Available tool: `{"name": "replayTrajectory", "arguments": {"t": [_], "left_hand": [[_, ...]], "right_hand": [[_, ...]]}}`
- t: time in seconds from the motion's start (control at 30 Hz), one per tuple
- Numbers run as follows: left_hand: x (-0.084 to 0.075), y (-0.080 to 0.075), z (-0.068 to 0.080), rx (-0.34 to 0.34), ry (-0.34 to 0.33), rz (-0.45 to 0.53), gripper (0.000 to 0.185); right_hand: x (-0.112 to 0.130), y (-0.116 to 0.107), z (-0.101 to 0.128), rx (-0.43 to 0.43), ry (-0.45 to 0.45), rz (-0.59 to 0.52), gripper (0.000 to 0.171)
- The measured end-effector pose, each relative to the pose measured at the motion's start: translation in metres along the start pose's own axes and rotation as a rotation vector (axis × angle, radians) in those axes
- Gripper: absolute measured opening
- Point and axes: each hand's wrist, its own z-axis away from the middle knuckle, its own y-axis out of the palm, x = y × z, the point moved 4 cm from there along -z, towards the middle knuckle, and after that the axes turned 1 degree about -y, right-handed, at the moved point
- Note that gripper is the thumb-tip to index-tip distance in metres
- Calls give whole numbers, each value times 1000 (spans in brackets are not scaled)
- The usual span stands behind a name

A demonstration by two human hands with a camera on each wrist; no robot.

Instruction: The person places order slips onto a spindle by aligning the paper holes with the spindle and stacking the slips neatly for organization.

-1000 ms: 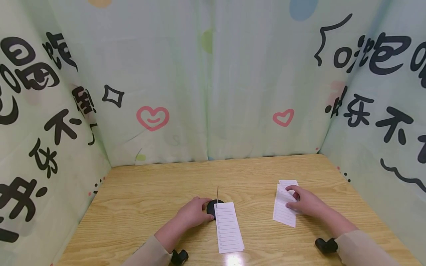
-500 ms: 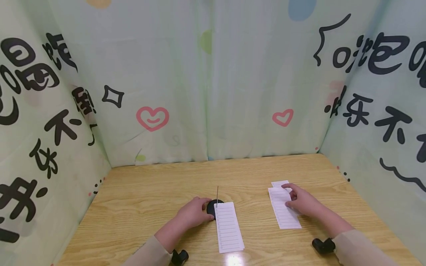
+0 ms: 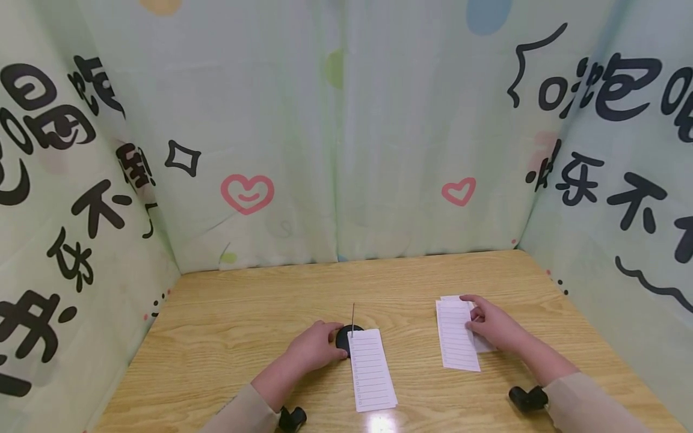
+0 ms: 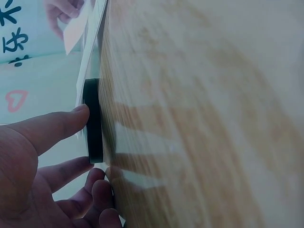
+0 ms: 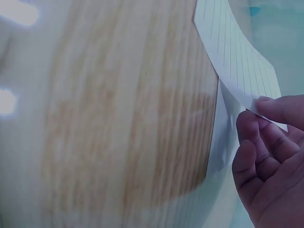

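Note:
My left hand [image 3: 311, 347] holds the round black base [image 3: 343, 341] of a receipt spike, thumb and fingers on its rim. The spike's thin needle [image 3: 354, 314] stands upright through the far end of some lined paper slips [image 3: 373, 373]. In the left wrist view the base [image 4: 93, 123] sits on the table between thumb and fingers. Off to the right, my right hand [image 3: 494, 326] pinches a lined paper slip [image 3: 457, 337] by its edge. The right wrist view shows this slip [image 5: 237, 57] curving up from the table, with other paper [image 5: 221, 137] beneath it.
The wooden table [image 3: 243, 313] ends at a printed curtain [image 3: 303, 228] behind, with more curtain on both sides. Black wrist cameras [image 3: 527, 399] sit at both sleeves. Light glares on the table's front [image 3: 381, 421].
The right hand's slip first swung with its near end to the right, then back left, uncovering paper under the hand. The left hand and the spike have stayed in place.

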Motion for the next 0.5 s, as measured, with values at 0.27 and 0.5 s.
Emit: {"name": "replayTrajectory", "arguments": {"t": [0.27, 0.5], "left_hand": [[1, 0, 0, 1, 0, 9, 59], [1, 0, 0, 1, 7, 7, 59]], "right_hand": [[7, -5, 1, -13, -6, 42, 56], [15, -8, 3, -19, -24, 31, 56]]}}
